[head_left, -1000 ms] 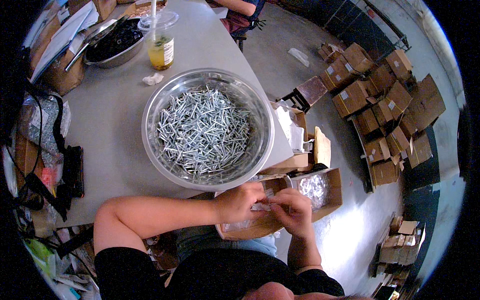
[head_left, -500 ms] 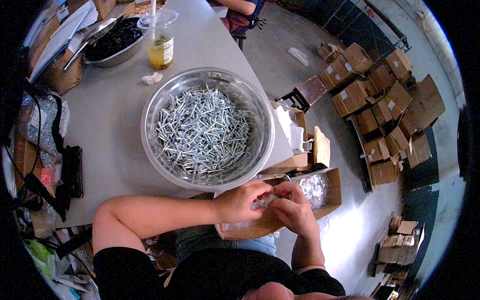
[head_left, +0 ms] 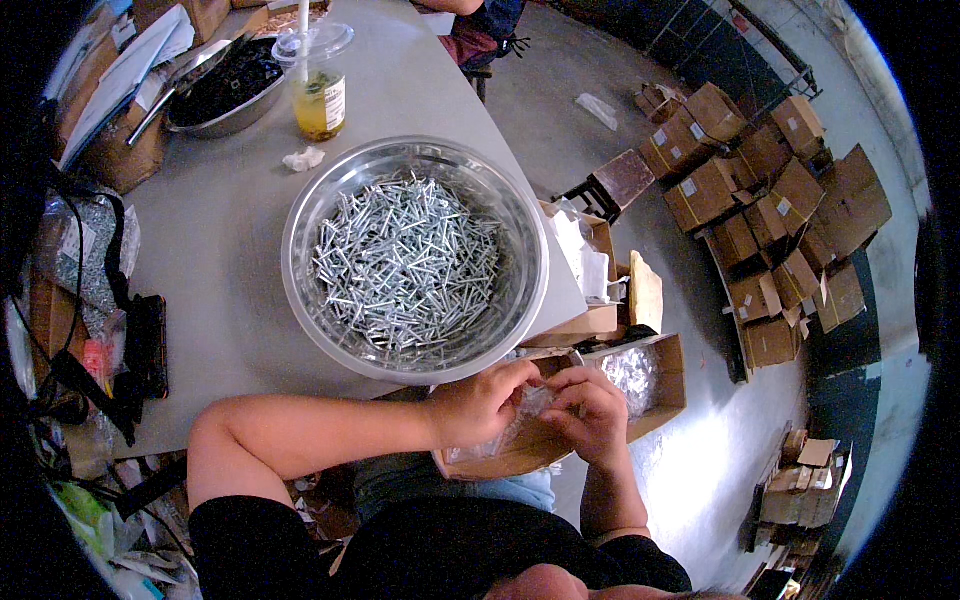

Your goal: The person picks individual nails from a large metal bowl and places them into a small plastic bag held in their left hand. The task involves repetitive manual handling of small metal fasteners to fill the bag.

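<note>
Close to my body, both hands are over a cardboard box [head_left: 540, 452] and pinch a small clear plastic bag [head_left: 535, 402] between them. My left hand [head_left: 485, 405] has its fingers curled at the bag's left side. My right hand [head_left: 590, 412] grips the other side with thumb and fingers pressed together. What is inside the bag is too small to tell. More clear plastic bags [head_left: 632, 380] lie in the right part of the box. Just beyond my hands, a shiny metal bowl [head_left: 303, 300] on the table holds a heap of silver screws [head_left: 410, 262].
On the grey table [head_left: 220, 300] stand a lidded plastic cup [head_left: 320, 100] with yellow drink, crumpled tissue [head_left: 304, 159] and a basin [head_left: 225, 122] of dark pieces. A wooden stool [head_left: 622, 184] and stacked cartons [head_left: 770, 230] stand right. Another person's arm [head_left: 455, 5] shows at the top.
My hands have drawn slightly apart, and more of the clear bag shows between them. The right hand has shifted a little and its fingers have changed position.
</note>
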`<state>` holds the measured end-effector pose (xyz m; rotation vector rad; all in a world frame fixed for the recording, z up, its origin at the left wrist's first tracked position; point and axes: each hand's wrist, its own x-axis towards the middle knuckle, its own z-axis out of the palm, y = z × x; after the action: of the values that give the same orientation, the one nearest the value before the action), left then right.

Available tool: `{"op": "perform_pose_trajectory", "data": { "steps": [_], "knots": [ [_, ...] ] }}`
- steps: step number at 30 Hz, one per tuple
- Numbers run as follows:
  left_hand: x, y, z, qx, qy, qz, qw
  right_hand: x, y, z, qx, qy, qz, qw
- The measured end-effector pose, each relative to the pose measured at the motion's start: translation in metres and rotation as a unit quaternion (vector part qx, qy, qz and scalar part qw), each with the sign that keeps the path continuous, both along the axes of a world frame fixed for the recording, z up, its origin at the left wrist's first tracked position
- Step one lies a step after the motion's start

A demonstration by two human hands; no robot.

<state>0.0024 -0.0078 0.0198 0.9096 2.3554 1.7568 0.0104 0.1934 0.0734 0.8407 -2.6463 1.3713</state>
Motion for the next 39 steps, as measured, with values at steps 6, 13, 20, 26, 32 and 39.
{"op": "perform_pose_trajectory", "data": {
  "steps": [6, 13, 20, 26, 32, 39],
  "knots": [
    [-0.001, -0.001, 0.011, 0.075, 0.055, 0.006, 0.996, 0.004, 0.001, -0.005, 0.033, -0.035, -0.037, 0.998],
    [-0.002, 0.0, 0.004, 0.052, 0.06, -0.006, 0.997, 0.008, -0.007, -0.002, 0.081, -0.011, -0.046, 0.996],
    [0.003, 0.002, 0.006, 0.031, 0.061, 0.016, 0.998, 0.005, -0.006, -0.009, 0.117, 0.064, 0.009, 0.991],
    [0.0, 0.004, -0.005, 0.071, 0.033, 0.02, 0.997, 0.005, 0.001, -0.011, 0.116, 0.041, -0.001, 0.992],
    [-0.001, 0.003, 0.0, 0.073, -0.047, 0.056, 0.995, 0.008, 0.052, -0.008, 0.23, -0.051, -0.159, 0.959],
    [0.001, 0.004, 0.006, 0.086, -0.067, 0.009, 0.994, 0.012, 0.023, -0.013, 0.077, -0.056, 0.001, 0.995]
  ]
}}
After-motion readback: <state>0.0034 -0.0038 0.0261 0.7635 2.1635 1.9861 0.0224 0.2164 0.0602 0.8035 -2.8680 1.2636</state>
